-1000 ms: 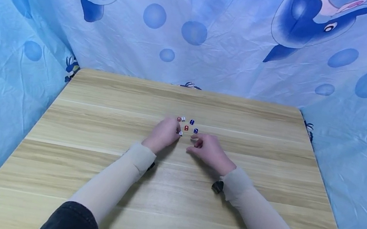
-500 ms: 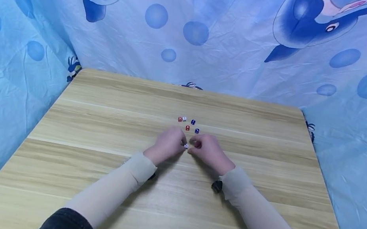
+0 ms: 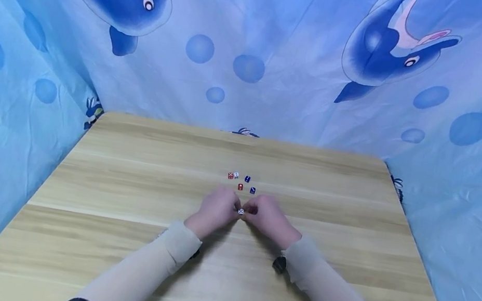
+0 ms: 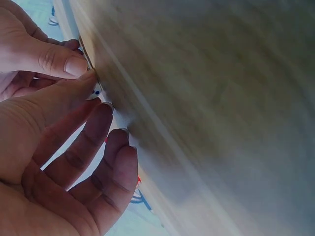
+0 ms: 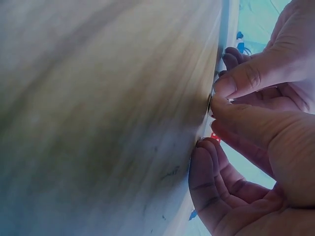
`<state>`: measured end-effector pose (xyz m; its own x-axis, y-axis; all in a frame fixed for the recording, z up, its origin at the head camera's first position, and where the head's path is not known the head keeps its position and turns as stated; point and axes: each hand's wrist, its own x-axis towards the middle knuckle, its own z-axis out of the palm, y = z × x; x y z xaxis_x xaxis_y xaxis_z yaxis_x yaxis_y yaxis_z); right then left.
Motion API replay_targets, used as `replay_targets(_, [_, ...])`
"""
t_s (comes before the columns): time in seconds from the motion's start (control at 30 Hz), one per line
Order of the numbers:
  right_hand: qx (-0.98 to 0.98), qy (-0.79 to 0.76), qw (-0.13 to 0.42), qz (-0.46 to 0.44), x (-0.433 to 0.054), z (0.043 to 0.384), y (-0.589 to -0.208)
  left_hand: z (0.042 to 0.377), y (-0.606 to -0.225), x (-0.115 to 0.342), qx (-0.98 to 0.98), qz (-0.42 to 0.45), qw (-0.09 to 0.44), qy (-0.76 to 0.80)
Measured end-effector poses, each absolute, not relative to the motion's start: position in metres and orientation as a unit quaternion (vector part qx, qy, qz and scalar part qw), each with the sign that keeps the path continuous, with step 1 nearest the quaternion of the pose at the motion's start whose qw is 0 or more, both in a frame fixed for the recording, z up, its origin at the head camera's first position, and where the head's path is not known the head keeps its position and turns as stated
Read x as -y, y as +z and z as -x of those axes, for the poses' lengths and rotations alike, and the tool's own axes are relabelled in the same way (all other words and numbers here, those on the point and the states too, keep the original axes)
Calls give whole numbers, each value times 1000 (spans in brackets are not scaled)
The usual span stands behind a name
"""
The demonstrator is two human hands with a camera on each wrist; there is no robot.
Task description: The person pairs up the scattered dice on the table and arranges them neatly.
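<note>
The person's left hand (image 3: pixel 216 208) pinched a small white cube die with dark dots (image 3: pixel 241 211), and the right hand (image 3: pixel 269 218) had its thumb and finger bent in to pinch the other side. How hard each one squeezed could not be told. The white die sat between the fingertips, just below the middle of the frame. Whether it touched the pale wooden table (image 3: pixel 90 234) could not be seen.

The white die was tiny and looked slippery. If one hand let go before the other had it well, it could drop and roll. If the two hands pushed unevenly, it could spin round to a new side. The thumbs were so close that they could bump and flick it away.

Just above the hands lay a red cube die (image 3: pixel 240 187) and a dark blue cube die (image 3: pixel 252 190). Knuckles sliding up the frame could knock them. Higher up, another red die (image 3: pixel 230 175), another white die (image 3: pixel 236 175) and another blue die (image 3: pixel 247 179) seemed safer, being farther from the fingers.
</note>
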<state>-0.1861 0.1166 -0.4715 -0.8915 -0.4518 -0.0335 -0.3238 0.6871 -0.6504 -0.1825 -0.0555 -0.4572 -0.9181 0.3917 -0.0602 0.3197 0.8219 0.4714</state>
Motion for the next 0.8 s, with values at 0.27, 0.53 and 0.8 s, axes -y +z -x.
replay_targets(0.27, [-919,-318,85,219,-115,183,-473,181,-457,55,-953,-180,92,225])
replay_targets(0.53, [-922,-313,83,215,-113,182,-471,184,-455,55,-952,-183,101,225])
replay_targets(0.8, [-923,-308,84,214,-113,181,-469,185,-456,54,-951,-193,100,218])
